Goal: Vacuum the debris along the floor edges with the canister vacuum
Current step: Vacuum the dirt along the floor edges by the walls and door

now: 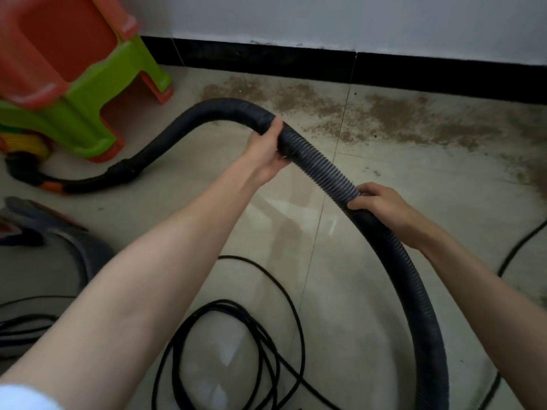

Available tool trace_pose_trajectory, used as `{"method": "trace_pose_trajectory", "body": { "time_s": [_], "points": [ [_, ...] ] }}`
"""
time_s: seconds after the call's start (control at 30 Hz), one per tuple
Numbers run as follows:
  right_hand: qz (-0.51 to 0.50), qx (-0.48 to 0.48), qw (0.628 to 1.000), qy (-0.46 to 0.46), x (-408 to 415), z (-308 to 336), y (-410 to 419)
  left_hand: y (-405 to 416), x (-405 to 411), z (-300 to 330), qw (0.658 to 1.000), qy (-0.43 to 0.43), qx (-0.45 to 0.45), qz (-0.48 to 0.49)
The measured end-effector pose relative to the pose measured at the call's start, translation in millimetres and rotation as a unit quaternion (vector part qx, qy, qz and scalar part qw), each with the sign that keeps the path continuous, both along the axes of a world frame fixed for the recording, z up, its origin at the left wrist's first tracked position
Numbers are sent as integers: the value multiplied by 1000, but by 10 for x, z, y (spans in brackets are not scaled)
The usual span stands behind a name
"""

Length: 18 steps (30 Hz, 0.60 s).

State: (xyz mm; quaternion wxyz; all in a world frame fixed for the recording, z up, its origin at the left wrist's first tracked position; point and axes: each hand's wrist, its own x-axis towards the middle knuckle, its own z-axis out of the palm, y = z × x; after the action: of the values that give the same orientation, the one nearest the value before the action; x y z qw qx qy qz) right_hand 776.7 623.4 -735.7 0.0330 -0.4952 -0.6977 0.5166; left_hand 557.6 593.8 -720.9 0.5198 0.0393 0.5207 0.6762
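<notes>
A black ribbed vacuum hose (319,164) arcs across the middle of the floor. My left hand (266,152) grips it near the top of the bend. My right hand (381,205) grips it lower down, to the right. Beyond my left hand the hose curves left and down to a black handle piece with an orange part (88,182) lying on the floor. Brown debris (384,119) is spread over the tiles along the black baseboard (296,60). The grey canister vacuum (53,232) lies at the left edge, blurred.
Stacked orange and green plastic stools (77,69) stand in the far left corner. A black power cord (236,350) lies in loose coils on the tiles near me, and another stretch of cord (521,244) runs off at the right.
</notes>
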Motion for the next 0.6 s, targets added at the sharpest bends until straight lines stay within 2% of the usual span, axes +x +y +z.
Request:
{"method": "trace_pose_trajectory", "body": {
  "time_s": [0.1, 0.27, 0.47, 0.6],
  "points": [
    [-18, -10, 1000, -7, 228, 67, 89, 59, 258, 45, 999, -9, -12, -52],
    [-46, -26, 997, 51, 291, 132, 46, -189, 394, -41, 992, -43, -39, -114],
    [5, -5, 1000, 29, -198, 195, -150, -767, 697, -210, 980, -90, -68, -166],
    [101, -10, 995, -12, -734, 319, -258, -1042, 857, -226, 972, -103, -43, -207]
  ]
}}
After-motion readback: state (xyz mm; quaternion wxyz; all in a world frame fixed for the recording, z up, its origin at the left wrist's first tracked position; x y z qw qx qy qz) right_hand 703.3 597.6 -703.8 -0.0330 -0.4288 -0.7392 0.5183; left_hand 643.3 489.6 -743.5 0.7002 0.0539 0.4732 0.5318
